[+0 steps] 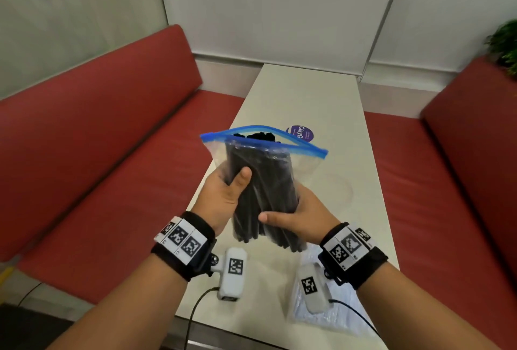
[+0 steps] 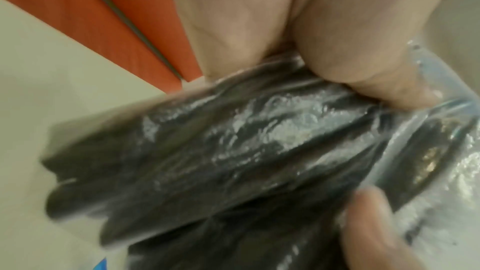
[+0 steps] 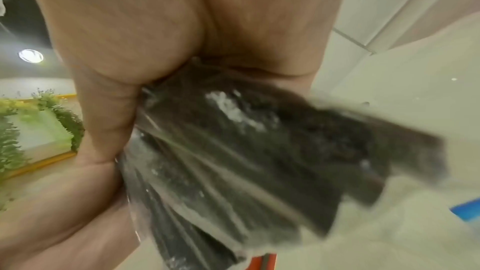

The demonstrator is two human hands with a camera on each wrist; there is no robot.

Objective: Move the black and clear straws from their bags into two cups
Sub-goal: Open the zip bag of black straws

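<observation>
A clear zip bag (image 1: pixel 303 166) with a blue zip strip (image 1: pixel 263 137) is held up above the white table (image 1: pixel 307 92), its mouth gaping open. It is packed with black straws (image 1: pixel 261 182), whose ends show at the opening. My left hand (image 1: pixel 237 182) grips the bundle through the plastic on the left, thumb in front. My right hand (image 1: pixel 279 214) grips the lower part, thumb across the front. The wrist views show the black straws (image 2: pixel 233 151) (image 3: pixel 246 151) pressed against each palm. A second bag with clear straws (image 1: pixel 321 313) lies flat on the table under my right wrist.
A purple round label (image 1: pixel 301 133) sits on the table behind the bag. Faint clear round outlines (image 1: pixel 340 190) show on the table to the right; I cannot tell what they are. Red bench seats (image 1: pixel 112 154) flank both sides. Cables trail from the wrist cameras.
</observation>
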